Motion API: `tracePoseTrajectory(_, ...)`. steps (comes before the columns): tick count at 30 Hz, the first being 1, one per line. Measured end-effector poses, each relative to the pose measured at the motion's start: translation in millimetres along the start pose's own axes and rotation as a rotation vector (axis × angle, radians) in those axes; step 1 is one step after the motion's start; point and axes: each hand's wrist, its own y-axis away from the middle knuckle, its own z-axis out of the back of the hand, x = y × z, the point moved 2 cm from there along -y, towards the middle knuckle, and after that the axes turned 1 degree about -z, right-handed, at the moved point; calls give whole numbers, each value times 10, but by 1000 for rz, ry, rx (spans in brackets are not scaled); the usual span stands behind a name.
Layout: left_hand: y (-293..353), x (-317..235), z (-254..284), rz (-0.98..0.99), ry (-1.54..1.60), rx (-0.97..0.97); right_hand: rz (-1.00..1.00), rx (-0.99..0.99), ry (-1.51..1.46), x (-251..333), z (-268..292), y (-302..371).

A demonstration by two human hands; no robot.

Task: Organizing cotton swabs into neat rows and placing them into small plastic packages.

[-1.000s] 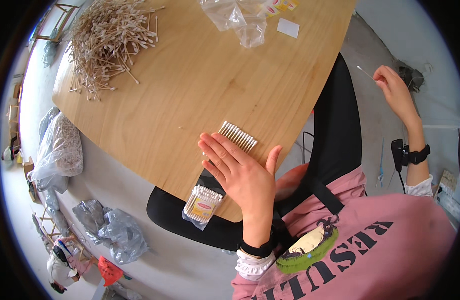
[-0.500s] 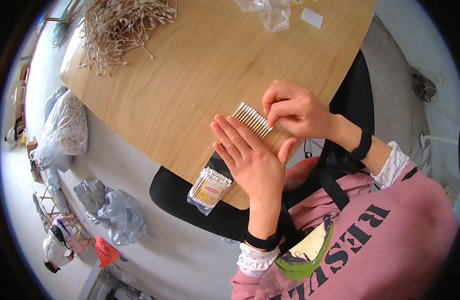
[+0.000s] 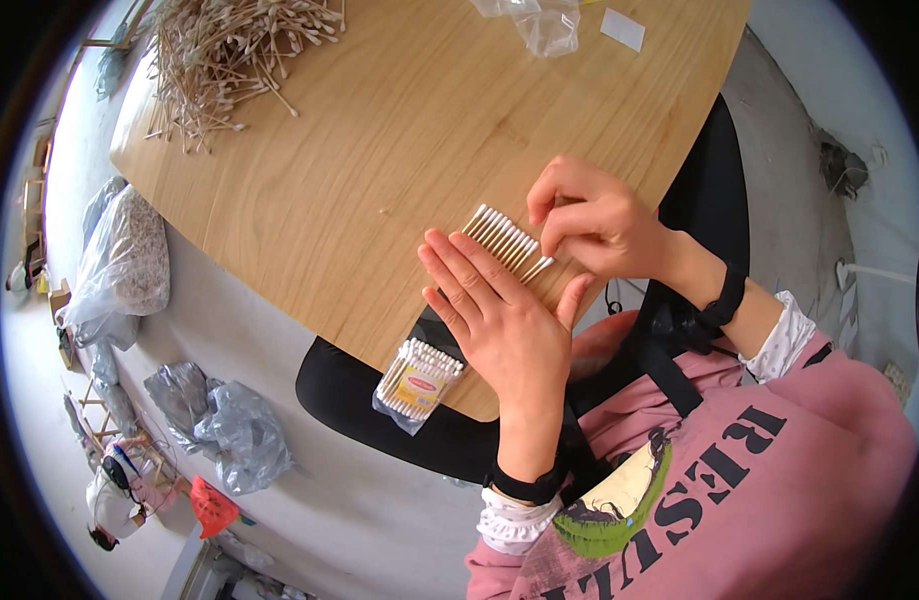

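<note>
Worktop point(image 3: 309, 180): pale wood, rounded edge.
Loose pile point(image 3: 224, 60): wooden swabs, far-left corner.
L hand point(image 3: 494, 315): flat, fingers straight, beside swab row; grips nothing.
R hand point(image 3: 589, 215): fingertips pinch row's near end.
Swab row point(image 3: 506, 240): approx. a dozen white-tipped sticks, side by side, near front edge.
Packet point(image 3: 417, 380): clear bag of swabs at edge.

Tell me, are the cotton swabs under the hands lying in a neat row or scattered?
In a neat row: the cotton swabs lie side by side on the table, the left hand flat beside them, the right hand touching their ends.
</note>
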Motion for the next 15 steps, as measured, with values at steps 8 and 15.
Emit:
tracePoseTrajectory(8, 0, -14, 10, -2, 4, 3, -85, -99, -34, -21, -28, -10)
tracePoseTrajectory(15, -5, -19, 8, -6, 9, -6, -84, -92, -17, 5, -2, -15)
